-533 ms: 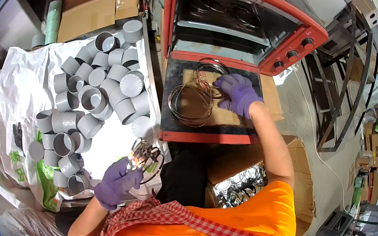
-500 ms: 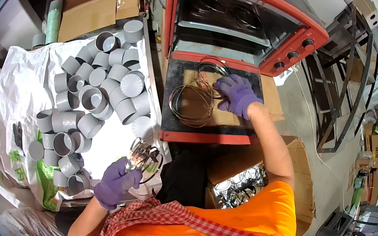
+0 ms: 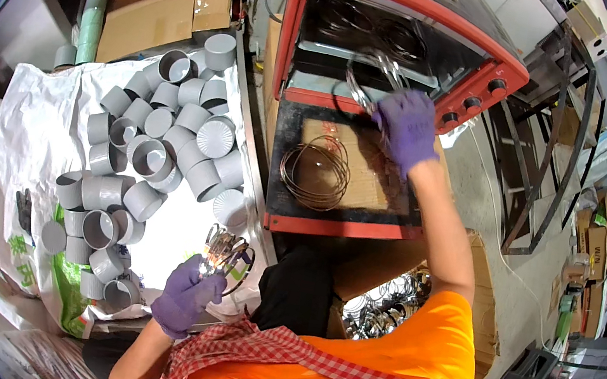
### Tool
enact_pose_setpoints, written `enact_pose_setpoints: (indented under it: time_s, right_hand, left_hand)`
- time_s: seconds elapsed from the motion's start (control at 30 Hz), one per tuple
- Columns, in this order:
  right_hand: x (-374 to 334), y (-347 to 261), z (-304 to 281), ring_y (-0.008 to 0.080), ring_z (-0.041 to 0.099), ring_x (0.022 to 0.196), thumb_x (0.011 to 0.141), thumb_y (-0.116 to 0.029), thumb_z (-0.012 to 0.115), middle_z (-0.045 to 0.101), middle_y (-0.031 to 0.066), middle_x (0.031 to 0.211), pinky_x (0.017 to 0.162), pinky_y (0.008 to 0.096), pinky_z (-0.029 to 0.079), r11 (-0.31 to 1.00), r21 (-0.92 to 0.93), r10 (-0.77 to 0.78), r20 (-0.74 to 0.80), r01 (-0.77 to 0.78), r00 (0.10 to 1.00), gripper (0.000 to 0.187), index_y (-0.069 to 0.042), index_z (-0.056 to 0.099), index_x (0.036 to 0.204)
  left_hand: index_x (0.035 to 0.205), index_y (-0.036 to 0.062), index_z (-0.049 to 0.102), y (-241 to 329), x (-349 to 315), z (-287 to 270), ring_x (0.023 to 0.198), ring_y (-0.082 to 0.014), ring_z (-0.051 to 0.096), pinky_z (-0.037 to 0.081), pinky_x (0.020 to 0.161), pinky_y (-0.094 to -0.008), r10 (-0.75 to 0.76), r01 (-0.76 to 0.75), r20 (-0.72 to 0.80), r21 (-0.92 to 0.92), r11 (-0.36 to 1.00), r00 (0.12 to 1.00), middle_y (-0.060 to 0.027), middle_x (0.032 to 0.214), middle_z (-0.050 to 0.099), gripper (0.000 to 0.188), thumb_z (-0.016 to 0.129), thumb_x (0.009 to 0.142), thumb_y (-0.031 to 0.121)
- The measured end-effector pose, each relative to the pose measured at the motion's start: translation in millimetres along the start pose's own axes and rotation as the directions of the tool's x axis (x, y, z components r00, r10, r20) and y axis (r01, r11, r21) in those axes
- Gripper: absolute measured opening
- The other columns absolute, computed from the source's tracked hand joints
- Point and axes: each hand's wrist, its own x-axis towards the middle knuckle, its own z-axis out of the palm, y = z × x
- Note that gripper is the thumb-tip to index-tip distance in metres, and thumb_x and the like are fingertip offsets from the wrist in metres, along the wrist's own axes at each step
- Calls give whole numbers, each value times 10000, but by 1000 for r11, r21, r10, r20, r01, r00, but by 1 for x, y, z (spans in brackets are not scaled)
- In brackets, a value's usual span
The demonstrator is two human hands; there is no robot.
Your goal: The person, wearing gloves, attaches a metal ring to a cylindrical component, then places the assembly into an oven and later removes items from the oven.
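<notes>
My left hand (image 3: 187,298), in a purple glove, is closed around a bunch of shiny metal rings (image 3: 221,254) with thin hoops sticking out, above the white-covered surface. Up at the mouth of a red toaster oven (image 3: 512,54), my gloved right hand (image 3: 408,131) grips a bundle of metal rings (image 3: 363,92), smeared by motion. Under it, the lowered oven door (image 3: 293,127) carries a sheet of cardboard (image 3: 378,189). A loose coil of thin metal rings (image 3: 291,192) lies partly on that cardboard. Inside the oven, more dark rings (image 3: 402,41) rest on a tray.
Many grey plastic cups (image 3: 149,159) lie heaped on white sheeting (image 3: 20,139) at the left. Below the oven door, a carton (image 3: 485,311) holds a pile of metal rings (image 3: 388,304). A black metal frame (image 3: 535,161) stands at the right.
My right hand has lifted a bundle of rings off the cardboard and moved it up toward the oven's opening. The left hand still holds its bunch in nearly the same place.
</notes>
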Motion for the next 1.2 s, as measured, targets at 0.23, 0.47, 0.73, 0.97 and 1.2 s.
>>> enact_pose_setpoints:
  time_s: [0.23,0.47,0.73,0.97,1.2]
  right_hand:
    - [116,19,39,328,590,960,820,-230,533,636,141,989,801,419,461,992,-90,126,549,-91,826,210,-111,631,962]
    - [153,29,97,353,534,1080,828,-352,531,546,211,1179,912,413,427,960,-30,229,658,-279,718,454,-127,523,1222]
    - [127,43,63,329,452,1190,826,-427,508,463,145,1312,1002,421,352,863,-31,453,492,-504,744,523,-221,440,1302]
    - [99,130,122,285,504,1138,856,-299,443,552,108,1216,958,401,397,911,-220,372,72,-349,925,343,-170,614,1123]
    - [99,133,120,267,466,1179,858,-314,428,516,97,1266,978,389,380,886,-205,450,164,-416,878,367,-162,609,1139]
  left_hand:
    - [858,7,511,12,-4,8,645,-97,500,406,596,-226,-7,8,-16,69,998,1000,-31,702,549,188,569,843,186]
    - [855,9,502,12,-7,2,660,-93,502,407,613,-226,-14,22,-45,192,981,999,-25,706,554,259,544,868,264]
    - [867,0,509,0,-14,-1,623,-86,479,401,580,-226,-63,72,-62,163,984,996,-23,684,546,245,554,856,240]
    - [870,15,527,-1,-1,8,634,-85,476,407,591,-234,-66,79,-55,287,955,996,-4,701,542,201,576,837,207]
    - [908,7,548,3,-2,9,635,-105,461,398,583,-266,-95,115,-81,299,947,992,-26,694,540,186,594,818,163]
